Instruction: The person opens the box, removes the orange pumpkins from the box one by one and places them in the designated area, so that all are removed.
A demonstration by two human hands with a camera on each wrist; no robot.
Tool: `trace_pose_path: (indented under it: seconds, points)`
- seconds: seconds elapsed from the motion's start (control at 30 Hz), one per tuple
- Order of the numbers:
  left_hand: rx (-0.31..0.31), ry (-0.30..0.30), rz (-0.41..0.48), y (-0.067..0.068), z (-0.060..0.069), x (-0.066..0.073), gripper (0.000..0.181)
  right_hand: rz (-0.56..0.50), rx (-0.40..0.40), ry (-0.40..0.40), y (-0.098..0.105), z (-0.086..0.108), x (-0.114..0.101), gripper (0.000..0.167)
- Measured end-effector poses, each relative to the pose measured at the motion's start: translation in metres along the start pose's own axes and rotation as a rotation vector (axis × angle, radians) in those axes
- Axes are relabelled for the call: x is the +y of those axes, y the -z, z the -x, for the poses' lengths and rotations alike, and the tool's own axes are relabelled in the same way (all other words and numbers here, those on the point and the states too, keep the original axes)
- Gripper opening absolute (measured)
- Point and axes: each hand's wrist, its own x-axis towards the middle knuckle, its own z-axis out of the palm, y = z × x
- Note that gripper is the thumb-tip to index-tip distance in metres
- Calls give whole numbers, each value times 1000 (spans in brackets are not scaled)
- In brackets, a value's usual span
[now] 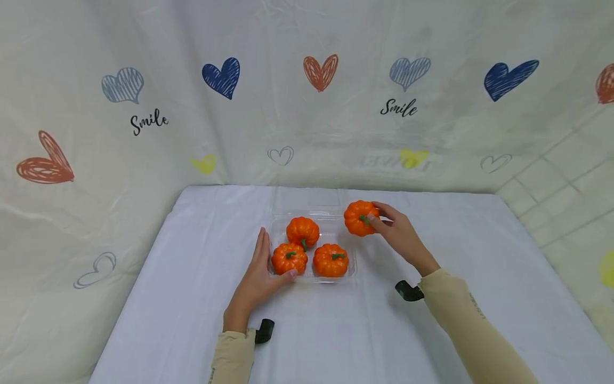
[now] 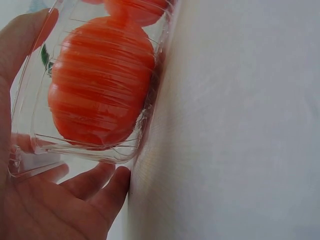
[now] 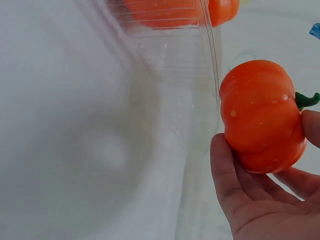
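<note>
A clear plastic box [image 1: 352, 269] [image 2: 75, 151] [image 3: 216, 65] with its lid folded back holds three small orange pumpkins, at back left [image 1: 303, 231], front left [image 1: 289, 260] [image 2: 102, 82] and front right [image 1: 331, 260]. My left hand [image 1: 261, 277] [image 2: 55, 200] lies along the box's left side, thumb on its front rim and fingers straight. A fourth orange pumpkin [image 1: 358, 218] [image 3: 262, 117] with a green stem is pinched between the thumb and fingers of my right hand [image 1: 400, 234] [image 3: 270, 200], raised by the box's back right corner.
A white cloth covers the table [image 1: 182, 298]. Behind it hangs a pale curtain [image 1: 268, 117] printed with hearts and the word Smile. Black devices are worn at the left wrist [image 1: 265, 331] and the right wrist [image 1: 409, 291].
</note>
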Motion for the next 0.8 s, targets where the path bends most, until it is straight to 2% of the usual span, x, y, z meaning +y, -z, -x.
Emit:
trace_pose_path:
  seconds: [0.27, 0.53, 0.8]
  points:
    - [2, -10, 4, 2, 2, 0, 127, -64, 10, -119, 11, 7, 11, 69]
    - [-6, -6, 2, 3, 1, 0, 128, -64, 26, -256, 12, 6, 30, 76]
    - [-9, 3, -2, 1, -1, 1, 127, -62, 35, -320, 9, 5, 48, 75]
